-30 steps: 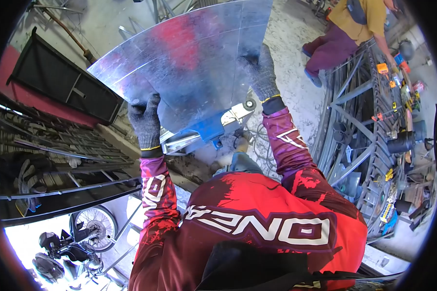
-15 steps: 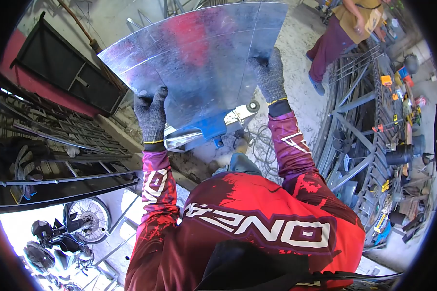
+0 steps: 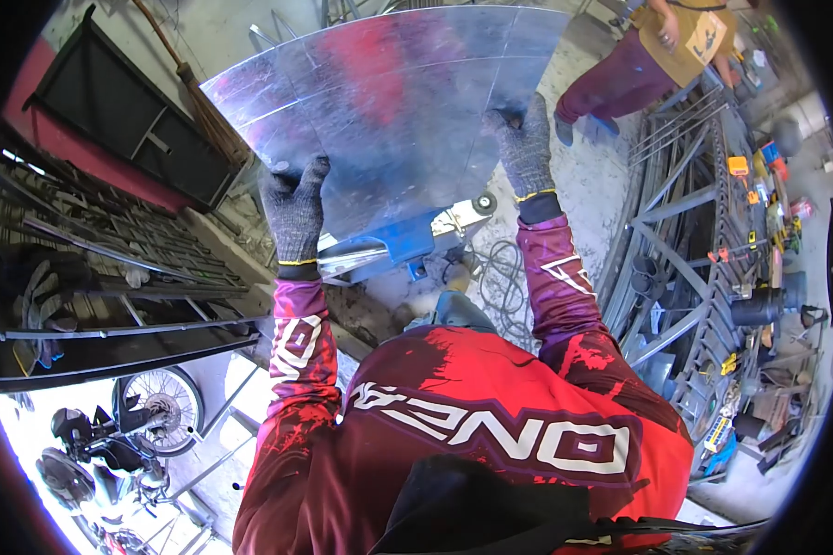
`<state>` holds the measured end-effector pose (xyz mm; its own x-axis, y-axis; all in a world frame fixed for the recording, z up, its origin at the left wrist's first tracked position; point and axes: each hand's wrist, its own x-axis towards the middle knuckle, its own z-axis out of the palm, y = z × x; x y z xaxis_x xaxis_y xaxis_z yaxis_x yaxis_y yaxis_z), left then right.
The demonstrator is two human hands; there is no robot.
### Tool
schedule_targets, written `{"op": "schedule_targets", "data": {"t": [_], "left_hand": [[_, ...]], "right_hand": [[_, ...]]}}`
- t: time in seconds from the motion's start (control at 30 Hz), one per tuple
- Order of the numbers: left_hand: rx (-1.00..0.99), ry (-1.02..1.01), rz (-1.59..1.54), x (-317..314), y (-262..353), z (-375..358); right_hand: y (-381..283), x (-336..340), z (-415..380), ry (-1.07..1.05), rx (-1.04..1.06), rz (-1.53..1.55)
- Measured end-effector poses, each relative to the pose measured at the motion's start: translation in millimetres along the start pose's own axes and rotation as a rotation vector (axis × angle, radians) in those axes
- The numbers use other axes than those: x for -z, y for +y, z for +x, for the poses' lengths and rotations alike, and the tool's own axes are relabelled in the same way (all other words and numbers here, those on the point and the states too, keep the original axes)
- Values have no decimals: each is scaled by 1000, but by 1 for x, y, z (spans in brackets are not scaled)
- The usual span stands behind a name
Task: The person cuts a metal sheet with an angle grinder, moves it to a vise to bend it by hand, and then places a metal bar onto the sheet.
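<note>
A large sheet of shiny metal with scribed lines is held up in front of me, its far edge curved and red reflected in its surface. My left hand, in a dark grey knitted glove, grips the sheet's near left edge, thumb on top. On the right edge, my right hand is closed in a matching glove, its thumb lying on the upper face. The fingers under the sheet are hidden. Partly covered by the sheet, a blue and silver machine with a small wheel stands below it.
A person in an apron stands at upper right. Racks of metal bars and tools line the right side; a metal grille lies left. Also visible are a broom, a motorcycle and coiled cable on the floor.
The sheet and both my hands have shifted slightly right in view. At upper right, the other person's legs have moved left and the feet are closer to the sheet.
</note>
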<state>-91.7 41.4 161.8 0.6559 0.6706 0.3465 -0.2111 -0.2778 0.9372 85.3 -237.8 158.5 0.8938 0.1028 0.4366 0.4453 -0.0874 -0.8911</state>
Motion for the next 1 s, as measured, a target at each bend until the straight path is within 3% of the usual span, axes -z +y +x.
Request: {"op": "schedule_targets", "data": {"t": [0.1, 0.17, 0.43, 0.87, 1.0], "left_hand": [[14, 7, -18, 1, -8, 0], [32, 0, -101, 0, -13, 0], [-43, 7, -66, 1, -31, 4], [20, 2, -42, 2, 7, 0], [28, -94, -117, 10, 2, 3]], "right_hand": [[-13, -1, -3, -19, -76, 44], [-18, -6, -4, 58, 61, 47], [8, -2, 2, 17, 41, -63], [-10, -4, -2, 2, 60, 29], [-4, 1, 0, -53, 27, 93]]}}
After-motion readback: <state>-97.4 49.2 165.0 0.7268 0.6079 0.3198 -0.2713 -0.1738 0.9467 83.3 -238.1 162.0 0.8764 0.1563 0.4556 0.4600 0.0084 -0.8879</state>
